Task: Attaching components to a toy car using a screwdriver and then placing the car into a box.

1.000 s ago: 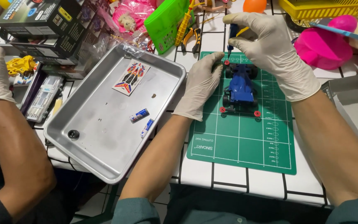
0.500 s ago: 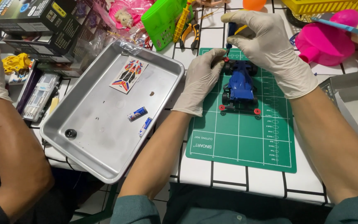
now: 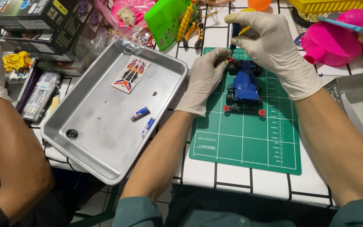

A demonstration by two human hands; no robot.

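Blue toy car [image 3: 245, 86] on green cutting mat [image 3: 248, 143], body and wheels fitted; left hand [image 3: 204, 80] clasps its front corner, right hand [image 3: 269, 40] grips a screwdriver [image 3: 234, 35] there; batteries [image 3: 141, 114] unfitted in tray [image 3: 93, 159].

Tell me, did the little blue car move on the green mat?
No. The blue car sits at the same spot near the far end of the green mat, against its grid lines, as before.
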